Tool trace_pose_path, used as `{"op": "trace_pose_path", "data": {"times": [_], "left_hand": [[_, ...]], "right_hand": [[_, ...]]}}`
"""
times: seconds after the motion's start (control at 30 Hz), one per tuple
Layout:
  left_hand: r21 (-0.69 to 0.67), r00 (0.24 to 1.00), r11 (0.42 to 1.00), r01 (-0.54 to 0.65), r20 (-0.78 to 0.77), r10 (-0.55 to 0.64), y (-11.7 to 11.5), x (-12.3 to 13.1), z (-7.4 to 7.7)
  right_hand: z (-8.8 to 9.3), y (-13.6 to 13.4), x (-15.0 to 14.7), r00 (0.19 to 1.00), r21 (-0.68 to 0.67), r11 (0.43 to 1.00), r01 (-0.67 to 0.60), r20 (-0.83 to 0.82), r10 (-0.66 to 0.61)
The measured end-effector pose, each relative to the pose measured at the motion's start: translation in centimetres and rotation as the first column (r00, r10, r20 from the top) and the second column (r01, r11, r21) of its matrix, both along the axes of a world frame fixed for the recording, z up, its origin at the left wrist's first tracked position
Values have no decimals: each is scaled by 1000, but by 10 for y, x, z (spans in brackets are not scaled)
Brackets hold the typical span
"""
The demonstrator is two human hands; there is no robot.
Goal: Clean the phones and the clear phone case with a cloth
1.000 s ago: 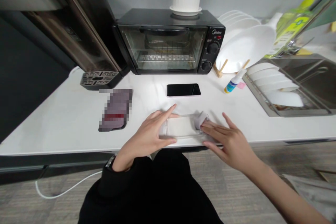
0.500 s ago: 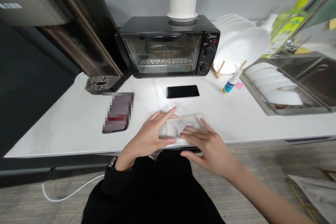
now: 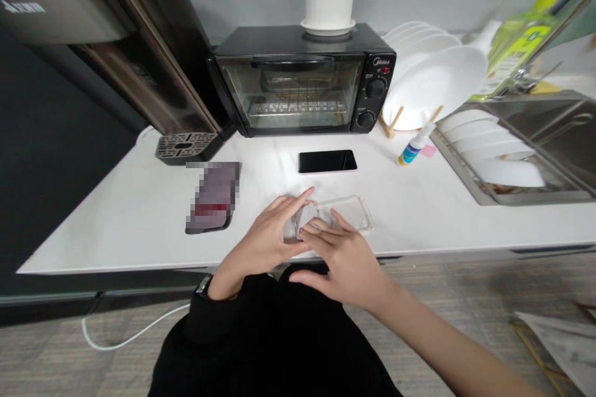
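Observation:
A clear phone case (image 3: 356, 214) lies on the white counter near its front edge. My left hand (image 3: 263, 232) grips the left end of the case, thumb on the near side and fingers on the far side. Inside the case, my right hand (image 3: 342, 254) presses a thin pale cloth (image 3: 306, 215) with its fingertips, the thumb held apart. Most of the cloth is hidden under the fingers. Beyond the case lies a phone (image 3: 327, 161) with a dark screen. A small spray bottle (image 3: 414, 146) with a blue label stands farther right.
A second phone (image 3: 212, 198), blurred out in part, lies left of my hands. At the back stand a black toaster oven (image 3: 298, 90) and a drink dispenser (image 3: 186, 146). White plates (image 3: 428, 87) stand in a rack beside the sink (image 3: 549, 198) on the right.
My right hand has slid left along the inside of the case with the cloth, baring the case's right end. My left hand keeps its grip. The view has shifted slightly.

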State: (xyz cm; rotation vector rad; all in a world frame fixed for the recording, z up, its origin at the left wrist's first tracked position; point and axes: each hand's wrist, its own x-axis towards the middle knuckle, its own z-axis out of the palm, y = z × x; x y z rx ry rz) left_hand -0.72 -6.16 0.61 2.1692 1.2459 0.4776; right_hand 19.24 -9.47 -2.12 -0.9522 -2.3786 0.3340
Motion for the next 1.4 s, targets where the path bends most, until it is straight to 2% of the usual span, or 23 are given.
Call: {"op": "trace_pose_path", "data": {"times": [0.1, 0.17, 0.23, 0.27, 0.33, 0.43, 0.5, 0.57, 0.63, 0.73, 0.8, 0.87, 0.9, 0.97, 1.03, 1.13, 1.2, 1.23, 1.3, 1.4], "left_hand": [[6, 999, 999, 42, -2, -42, -1, 2, 2], [1, 999, 999, 43, -10, -43, -2, 3, 2], [-2, 999, 999, 34, -13, -34, -2, 5, 2], [-1, 999, 999, 33, -10, -33, -1, 5, 2], [5, 999, 999, 35, 7, -35, 0, 5, 1], [16, 999, 1000, 25, 39, -25, 2, 2, -2], [10, 999, 1000, 7, 34, -7, 2, 0, -3], [5, 1000, 1000, -6, 21, 6, 1, -2, -3], [12, 1000, 1000, 7, 16, -8, 0, -2, -2], [25, 999, 999, 48, 5, -48, -1, -1, 0], [24, 999, 998, 54, -3, -53, -1, 0, 1], [16, 999, 999, 47, -4, -47, -1, 2, 1], [12, 999, 999, 44, -2, -44, 0, 2, 1], [9, 999, 999, 47, 0, -47, 0, 4, 1], [4, 999, 999, 50, 1, -50, 1, 3, 1], [-21, 1000, 999, 24, 11, -24, 0, 0, 0], [-35, 1000, 999, 5, 27, -4, 0, -3, 0], [-38, 999, 999, 5, 32, -4, -1, -5, 0], [-37, 999, 999, 27, 26, -26, -1, -6, 2], [-29, 998, 998, 59, -4, -59, -1, -5, 3]], "right_hand": [[4, 0, 52, 998, -33, 999, -38, 54, 40], [5, 5, 87, 993, 17, 1000, 5, 120, -7], [4, 13, 105, 983, 87, 995, 58, 171, -73], [3, 17, 104, 977, 122, 989, 81, 184, -103], [-1, 22, 84, 971, 189, 974, 129, 175, -163], [-7, 19, 26, 973, 208, 962, 178, 107, -204], [-9, 12, -7, 989, 135, 982, 129, 55, -137], [-7, 5, -19, 998, 69, 995, 70, -5, -69], [-5, 0, -7, 999, 12, 1000, 14, -33, -13], [-3, -2, 42, 1000, -32, 999, -18, 19, 19], [-2, -1, 77, 996, 1, 1000, 31, 86, -31], [-2, 2, 98, 986, 63, 994, 92, 133, -100], [-3, 4, 101, 980, 93, 989, 119, 146, -132], [-6, 7, 87, 974, 142, 976, 164, 134, -183], [-9, 7, 54, 976, 152, 971, 186, 83, -200], [-12, 2, -2, 991, 72, 988, 137, -3, -137], [-11, -2, -20, 994, 41, 994, 103, -46, -101], [-10, -4, -19, 995, 29, 996, 82, -55, -81], [-6, -8, 2, 999, -1, 999, 40, -37, -40], [-1, -8, 59, 998, -4, 999, 49, 41, -48]]}}
